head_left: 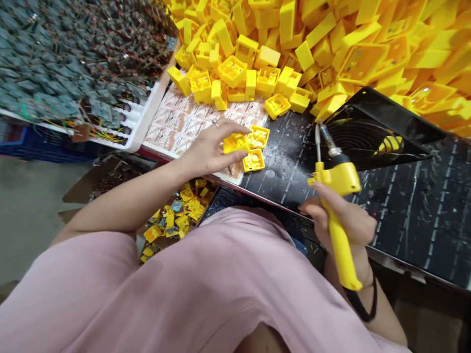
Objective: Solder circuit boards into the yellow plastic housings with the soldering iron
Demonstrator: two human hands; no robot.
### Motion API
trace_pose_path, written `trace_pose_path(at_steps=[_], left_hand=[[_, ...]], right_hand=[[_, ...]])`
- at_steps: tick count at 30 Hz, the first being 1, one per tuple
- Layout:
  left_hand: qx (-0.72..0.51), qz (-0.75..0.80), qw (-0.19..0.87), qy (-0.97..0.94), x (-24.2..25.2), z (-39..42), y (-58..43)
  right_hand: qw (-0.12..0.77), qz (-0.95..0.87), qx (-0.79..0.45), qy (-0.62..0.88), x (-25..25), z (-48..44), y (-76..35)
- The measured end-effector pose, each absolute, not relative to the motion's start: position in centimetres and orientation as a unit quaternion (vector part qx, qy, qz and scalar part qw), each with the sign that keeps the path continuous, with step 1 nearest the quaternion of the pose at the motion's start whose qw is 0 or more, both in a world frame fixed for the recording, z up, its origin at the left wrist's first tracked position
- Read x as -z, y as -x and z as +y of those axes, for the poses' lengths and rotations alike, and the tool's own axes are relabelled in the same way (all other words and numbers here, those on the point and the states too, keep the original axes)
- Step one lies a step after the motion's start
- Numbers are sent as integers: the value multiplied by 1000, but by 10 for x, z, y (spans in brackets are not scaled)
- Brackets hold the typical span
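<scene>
My left hand [211, 147] reaches over the table edge, fingers closed on a small yellow plastic housing [235, 142]. Two more open yellow housings [257, 137] [253, 160] lie right beside it on the black mat [423, 196]. My right hand [344, 220] grips the yellow handle of a soldering iron [340, 196], its metal tip [324, 135] pointing up and away toward the fan grille. A ring shows on a left finger.
A big heap of yellow housings [312, 39] fills the back. A black fan frame [368, 132] stands right of centre. A white tray [145, 117] of dark electronic parts sits at left. A box of yellow parts [176, 215] rests below the table edge.
</scene>
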State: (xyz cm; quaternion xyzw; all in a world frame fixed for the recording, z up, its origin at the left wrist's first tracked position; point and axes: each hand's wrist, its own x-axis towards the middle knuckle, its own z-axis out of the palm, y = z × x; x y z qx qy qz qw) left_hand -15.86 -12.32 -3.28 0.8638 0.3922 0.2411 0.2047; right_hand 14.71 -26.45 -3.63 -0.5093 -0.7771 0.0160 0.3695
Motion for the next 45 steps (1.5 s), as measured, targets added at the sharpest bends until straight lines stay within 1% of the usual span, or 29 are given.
trace_pose_path(at_steps=[1,3,5,8,11,14,16,17,19,21,24,26,28,31,33,35,39,42,45], left_hand=[[-211,410,180,-869,32,-123,166],[-140,430,147,-880,34,-125,177],[-92,426,142,-889,36,-129,186],[-88,401,147,-900,33,-135,195],[-59,414,126,-899,27,-139,197],[-25,494,18,-869,24,-144,188],[-18,521,-51,-852,24,-150,178],[-20,511,-60,-857,24,-153,174],[-36,450,-14,-892,22,-156,170],[-74,378,67,-921,19,-152,173],[-120,291,153,-937,17,-131,188],[-97,238,187,-948,18,-114,194],[-52,214,196,-955,19,-106,193],[-33,253,134,-957,20,-116,176],[-45,271,105,-956,25,-130,158],[-83,280,100,-951,35,-144,138],[-138,314,73,-936,53,-155,123],[-176,395,42,-901,45,-146,159],[-150,575,-33,-804,19,-129,232]], right_hand=[[363,-794,-10,487,37,-259,-145],[381,-804,0,456,41,-247,-138],[379,-803,-6,460,47,-234,-125],[360,-812,-4,459,54,-217,-103],[315,-822,31,473,59,-203,-82],[270,-812,76,512,65,-196,-67],[265,-795,103,535,68,-197,-64],[267,-787,112,545,68,-200,-65],[262,-777,119,560,64,-210,-73],[239,-782,117,564,57,-221,-88],[231,-809,123,526,47,-228,-110],[251,-831,107,485,45,-224,-120],[270,-853,60,443,49,-215,-124],[277,-874,4,400,57,-206,-124],[288,-866,41,408,61,-204,-125],[325,-855,80,396,64,-203,-128],[338,-856,44,389,69,-202,-136],[349,-840,29,414,75,-205,-139],[374,-827,51,417,81,-208,-137]])
